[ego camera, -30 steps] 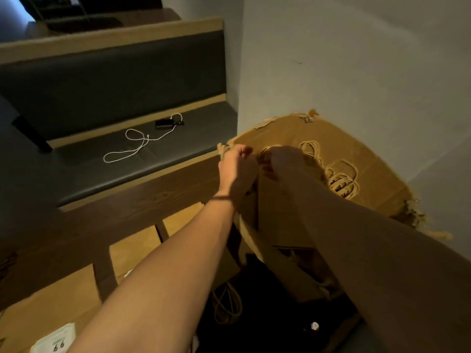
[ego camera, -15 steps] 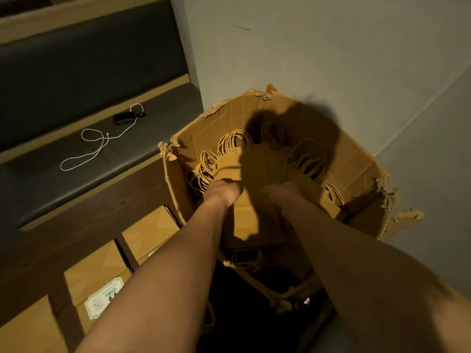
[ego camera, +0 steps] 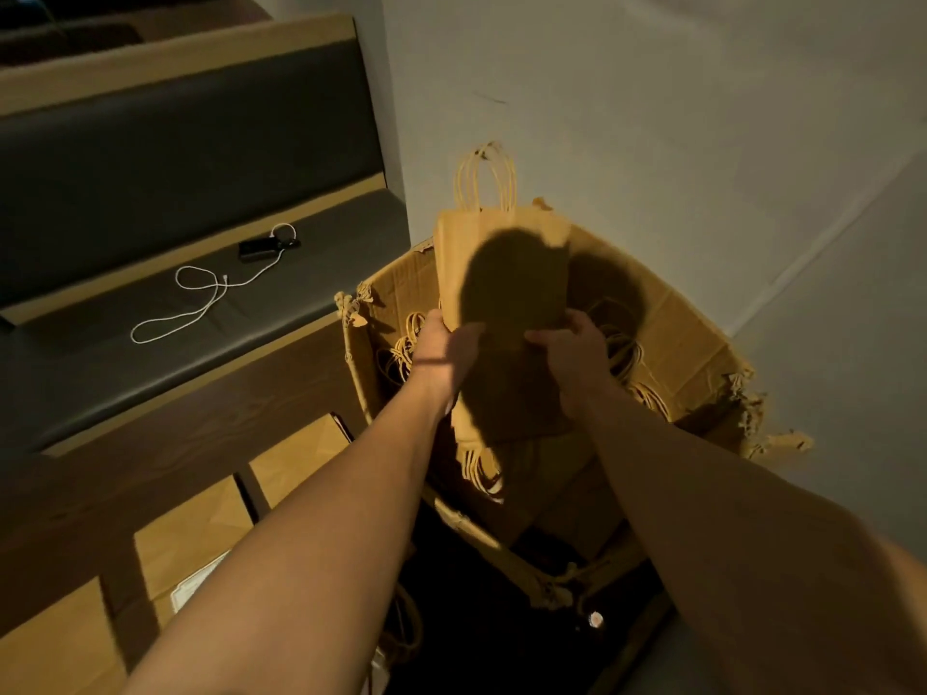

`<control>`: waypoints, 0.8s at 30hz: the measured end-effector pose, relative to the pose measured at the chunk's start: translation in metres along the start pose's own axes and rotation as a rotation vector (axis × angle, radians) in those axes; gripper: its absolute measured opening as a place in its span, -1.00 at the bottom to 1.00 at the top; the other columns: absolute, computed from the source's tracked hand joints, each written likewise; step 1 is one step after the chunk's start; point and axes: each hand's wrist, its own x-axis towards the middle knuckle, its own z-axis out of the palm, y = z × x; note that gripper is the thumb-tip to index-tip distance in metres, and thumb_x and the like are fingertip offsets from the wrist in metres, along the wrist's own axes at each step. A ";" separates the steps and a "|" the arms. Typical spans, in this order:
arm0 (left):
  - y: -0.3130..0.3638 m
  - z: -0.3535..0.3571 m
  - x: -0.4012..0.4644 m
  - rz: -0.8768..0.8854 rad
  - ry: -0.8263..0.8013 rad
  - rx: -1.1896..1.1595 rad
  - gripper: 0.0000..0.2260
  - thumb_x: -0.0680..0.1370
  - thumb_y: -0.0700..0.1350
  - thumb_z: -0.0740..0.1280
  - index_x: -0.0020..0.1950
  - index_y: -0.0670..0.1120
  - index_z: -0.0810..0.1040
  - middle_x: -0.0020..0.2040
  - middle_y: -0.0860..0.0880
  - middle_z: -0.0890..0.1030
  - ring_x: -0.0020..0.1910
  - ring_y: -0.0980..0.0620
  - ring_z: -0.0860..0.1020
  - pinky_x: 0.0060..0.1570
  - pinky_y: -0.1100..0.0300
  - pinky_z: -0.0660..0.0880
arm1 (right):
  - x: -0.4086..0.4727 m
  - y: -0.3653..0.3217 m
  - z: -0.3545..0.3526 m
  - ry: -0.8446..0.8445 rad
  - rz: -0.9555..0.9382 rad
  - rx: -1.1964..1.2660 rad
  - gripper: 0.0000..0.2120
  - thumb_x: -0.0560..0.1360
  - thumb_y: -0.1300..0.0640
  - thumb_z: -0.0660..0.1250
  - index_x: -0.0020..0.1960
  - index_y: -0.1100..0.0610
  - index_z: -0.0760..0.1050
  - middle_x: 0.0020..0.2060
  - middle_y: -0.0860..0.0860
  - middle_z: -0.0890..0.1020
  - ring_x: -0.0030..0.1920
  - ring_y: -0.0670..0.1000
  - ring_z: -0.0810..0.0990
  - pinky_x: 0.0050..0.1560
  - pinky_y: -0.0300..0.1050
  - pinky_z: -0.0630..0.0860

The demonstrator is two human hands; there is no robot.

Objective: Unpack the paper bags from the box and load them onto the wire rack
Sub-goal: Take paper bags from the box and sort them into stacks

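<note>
So the box (ego camera: pixel 667 343) is my landmark: a big torn-up cardboard thing sitting open against the grey wall (ego camera: pixel 652 117), edges all ragged. Left of the box runs a dark padded bench (ego camera: pixel 165 313), and below that, also left of the box, a few flat cardboard cartons (ego camera: pixel 193 534) sit in wooden slots. Straight above the box's middle I've got a flat stack of paper bags (ego camera: pixel 501 273) lifted up, upright, twisted-paper handles (ego camera: pixel 485 175) pointing up past the box's back edge, with a big shadow across the front of it. My left hand (ego camera: pixel 441 346) grips the stack's lower left edge and my right hand (ego camera: pixel 572 343) has its fingers curled onto the lower right side, thumb on the front face. More bags are down inside the box, their handle loops (ego camera: pixel 404 346) bunched along the left and right inner walls. Over on the bench, well left of the box, a white cable (ego camera: pixel 200 303) lies looped, running up to a small black gadget (ego camera: pixel 258 247).
</note>
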 end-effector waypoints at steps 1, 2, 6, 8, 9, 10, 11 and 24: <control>0.009 0.001 -0.003 0.039 -0.005 0.018 -0.88 0.61 -0.22 0.30 0.05 -0.01 0.43 0.02 -0.11 0.58 0.04 -0.10 0.61 0.11 -0.10 0.60 | -0.002 -0.010 0.002 0.001 -0.036 0.013 -0.57 0.50 0.24 0.33 0.35 0.06 0.43 0.09 0.05 0.58 -0.02 0.06 0.57 -0.22 -0.11 0.48; 0.018 -0.002 -0.007 0.087 0.004 0.033 -0.87 0.61 -0.19 0.30 0.02 0.04 0.42 0.06 -0.11 0.59 0.09 -0.12 0.60 0.15 -0.15 0.58 | -0.008 -0.021 0.006 -0.005 -0.072 0.018 -0.61 0.49 0.24 0.33 0.31 0.06 0.47 0.06 0.06 0.60 -0.02 0.07 0.57 -0.22 -0.12 0.48; 0.047 -0.025 -0.025 0.287 0.053 0.005 -0.76 0.61 -0.17 0.30 0.26 0.01 0.40 0.17 -0.03 0.54 0.18 -0.03 0.53 0.21 -0.03 0.52 | -0.033 -0.060 0.031 -0.029 -0.200 -0.086 -0.62 0.46 0.14 0.35 0.28 0.08 0.50 0.05 0.06 0.60 0.01 0.08 0.54 -0.19 -0.09 0.46; 0.060 -0.046 -0.035 0.341 0.099 -0.022 -0.74 0.61 -0.17 0.31 0.28 0.02 0.40 0.20 0.00 0.54 0.19 0.01 0.52 0.21 0.06 0.49 | -0.048 -0.072 0.049 -0.048 -0.292 -0.129 -0.67 0.41 0.11 0.36 0.17 0.09 0.56 -0.02 0.05 0.64 0.02 0.10 0.57 -0.06 0.02 0.56; 0.064 -0.057 -0.039 0.360 0.127 -0.031 -0.76 0.61 -0.15 0.31 0.25 0.04 0.41 0.20 0.02 0.56 0.19 0.03 0.53 0.22 0.07 0.48 | -0.054 -0.075 0.058 -0.070 -0.321 -0.113 -0.72 0.36 0.12 0.38 0.07 0.11 0.59 -0.07 0.06 0.65 0.00 0.11 0.59 0.00 0.03 0.57; 0.068 -0.071 -0.042 0.379 0.151 -0.040 -0.77 0.60 -0.14 0.33 0.22 0.06 0.43 0.19 0.02 0.58 0.18 0.04 0.55 0.24 0.05 0.49 | -0.061 -0.077 0.070 -0.112 -0.338 -0.084 -0.78 0.34 0.13 0.40 -0.02 0.13 0.58 -0.12 0.07 0.65 -0.04 0.11 0.60 -0.02 0.01 0.56; 0.071 -0.082 -0.047 0.393 0.166 -0.044 -0.78 0.59 -0.12 0.35 0.21 0.05 0.44 0.16 0.02 0.60 0.15 0.03 0.57 0.22 0.04 0.51 | -0.069 -0.079 0.080 -0.164 -0.348 -0.073 -0.83 0.36 0.17 0.42 -0.05 0.13 0.56 -0.14 0.06 0.65 -0.06 0.09 0.61 -0.05 -0.05 0.56; 0.002 -0.311 -0.170 0.151 0.283 -0.346 -0.76 0.70 -0.03 0.12 0.24 -0.02 0.52 -0.01 -0.09 0.70 -0.15 0.02 0.69 -0.18 0.14 0.62 | -0.177 0.000 0.250 -0.512 -0.099 -0.289 -0.76 0.54 0.27 0.36 0.20 0.19 0.56 0.07 0.05 0.65 0.11 0.08 0.60 0.25 0.08 0.50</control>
